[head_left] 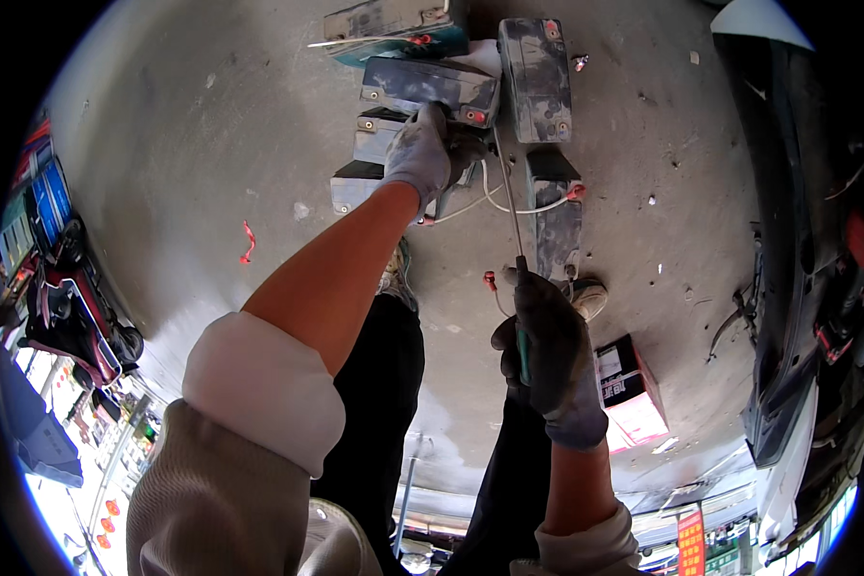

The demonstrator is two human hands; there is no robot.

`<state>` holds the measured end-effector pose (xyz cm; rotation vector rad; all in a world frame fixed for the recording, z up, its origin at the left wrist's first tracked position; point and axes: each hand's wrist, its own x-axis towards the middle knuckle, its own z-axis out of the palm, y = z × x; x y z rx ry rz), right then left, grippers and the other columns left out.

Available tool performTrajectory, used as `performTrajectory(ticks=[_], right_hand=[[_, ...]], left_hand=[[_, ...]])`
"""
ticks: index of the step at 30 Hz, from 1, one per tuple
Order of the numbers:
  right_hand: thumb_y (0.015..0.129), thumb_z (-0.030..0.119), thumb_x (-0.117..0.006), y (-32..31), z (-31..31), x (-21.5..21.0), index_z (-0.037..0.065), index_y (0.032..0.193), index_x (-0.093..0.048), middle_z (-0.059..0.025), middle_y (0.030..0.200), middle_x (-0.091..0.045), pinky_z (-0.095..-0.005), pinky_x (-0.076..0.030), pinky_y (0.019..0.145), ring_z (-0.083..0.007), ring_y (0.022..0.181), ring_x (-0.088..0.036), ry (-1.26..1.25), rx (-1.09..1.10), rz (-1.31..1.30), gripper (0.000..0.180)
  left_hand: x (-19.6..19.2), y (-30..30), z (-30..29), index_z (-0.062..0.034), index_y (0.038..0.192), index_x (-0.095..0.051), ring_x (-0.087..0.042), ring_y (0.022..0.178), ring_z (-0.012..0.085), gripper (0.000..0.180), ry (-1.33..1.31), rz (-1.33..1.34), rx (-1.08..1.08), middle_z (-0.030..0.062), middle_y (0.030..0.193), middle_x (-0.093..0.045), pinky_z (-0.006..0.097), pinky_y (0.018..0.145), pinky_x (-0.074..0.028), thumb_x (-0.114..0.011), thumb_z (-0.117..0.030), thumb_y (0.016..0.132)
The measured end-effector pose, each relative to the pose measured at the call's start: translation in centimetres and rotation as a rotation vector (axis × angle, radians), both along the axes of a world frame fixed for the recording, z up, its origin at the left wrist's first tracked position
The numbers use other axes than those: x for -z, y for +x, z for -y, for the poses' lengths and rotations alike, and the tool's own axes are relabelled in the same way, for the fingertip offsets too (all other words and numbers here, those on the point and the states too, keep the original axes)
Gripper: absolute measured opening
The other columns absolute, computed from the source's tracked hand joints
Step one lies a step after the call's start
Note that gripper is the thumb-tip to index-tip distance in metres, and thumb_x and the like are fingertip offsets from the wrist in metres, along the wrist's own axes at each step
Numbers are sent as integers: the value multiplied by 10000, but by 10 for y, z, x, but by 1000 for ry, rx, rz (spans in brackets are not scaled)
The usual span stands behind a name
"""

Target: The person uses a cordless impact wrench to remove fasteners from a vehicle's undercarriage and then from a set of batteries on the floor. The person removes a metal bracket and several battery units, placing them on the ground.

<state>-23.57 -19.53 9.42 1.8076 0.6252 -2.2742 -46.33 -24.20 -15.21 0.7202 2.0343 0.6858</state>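
My right hand (pixel 552 346), in a dark-palmed work glove, is wrapped round the green and black handle of a long screwdriver (pixel 511 206). Its thin shaft points away from me, with the tip near the batteries. My left hand (pixel 420 154), gloved in grey, is closed over a row of dusty dark batteries, against the near side of one battery (pixel 408 82). What its fingers grip is hidden. Beside the shaft, a white cable (pixel 538 208) with red ends runs from that row to a battery (pixel 557 230) on the right.
Another battery (pixel 536 82) stands at the far right of the row, and a green-sided one (pixel 394 29) lies farthest away. A short red piece (pixel 248 242) lies on the concrete floor at left. A pink and black box (pixel 632 394) sits by my right foot. Dark vehicle-like bodywork (pixel 787 240) lines the right.
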Motion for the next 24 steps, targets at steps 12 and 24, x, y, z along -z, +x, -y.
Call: performTrajectory(ticks=[12,24], right_hand=[[966,371,-543,-135,-54,4,55,1237,-551,-53,670,-576,-239,-370,405,-75,448,-479,243,-136,-59,416],[923,201,-608,-193,-42,68,2,1113,-609,-61,894,-672,-289,-488,626,-143,717,-617,646,-518,-138,275]], left_hand=[[-18,-38,-1,-45,875,-579,-549,682,117,117,42,-84,-80,41,786,-631,271,638,-463,-564,67,847],[-107,-246,-68,-186,1473,-311,-456,535,88,712,-209,322,176,58,783,-591,254,462,-366,-568,56,854]])
